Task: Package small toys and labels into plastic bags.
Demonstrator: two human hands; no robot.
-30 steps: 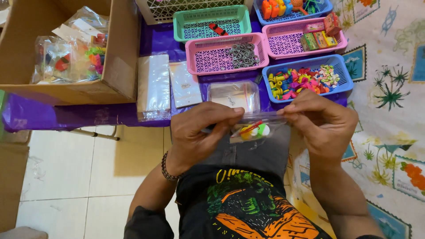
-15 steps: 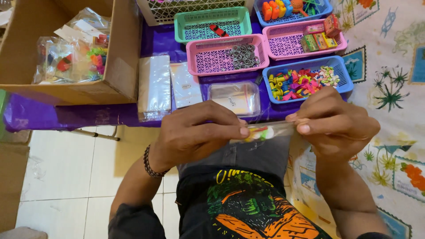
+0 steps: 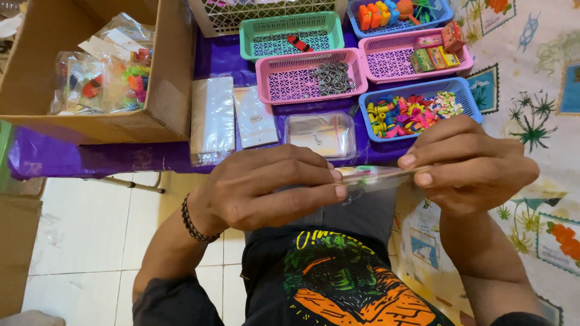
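While you hold a small clear packet (image 3: pixel 377 177) above your lap, just off the near edge of the purple-covered table (image 3: pixel 121 158), both hands are closed on it: your left hand (image 3: pixel 266 190) pinches its left end between thumb and fingertips, and your right hand (image 3: pixel 468 163) pinches its right end the same way. The packet lies nearly flat and edge-on, with small coloured bits showing through the film; their kind cannot be told.

Containers, from the near edge of the table outward:
- A clear lidded plastic box (image 3: pixel 320 134) sits at the near edge, just beyond your left fingertips; it holds flat pale contents.
- A blue basket (image 3: pixel 417 111) at the near right holds a heap of small multicoloured pieces.
- A pink basket (image 3: pixel 309 77) behind the clear box holds a cluster of small grey metal rings.
- A second pink basket (image 3: pixel 411 57) to its right holds small coloured blocks, green, orange and red.
- A green basket (image 3: pixel 290 35) toward the far edge holds one small red-and-black piece.
- A second blue basket (image 3: pixel 399 15) at the far right holds bright orange, yellow and red items.
- A white lattice basket (image 3: pixel 266 9) stands at the far edge; its contents are cut off.

A cardboard box (image 3: pixel 90 60) at the left end of the table holds filled clear bags (image 3: pixel 99 75) of mixed coloured items with white cards. Beside it lie two stacks of empty clear sleeves (image 3: pixel 212 118), flat and rectangular.
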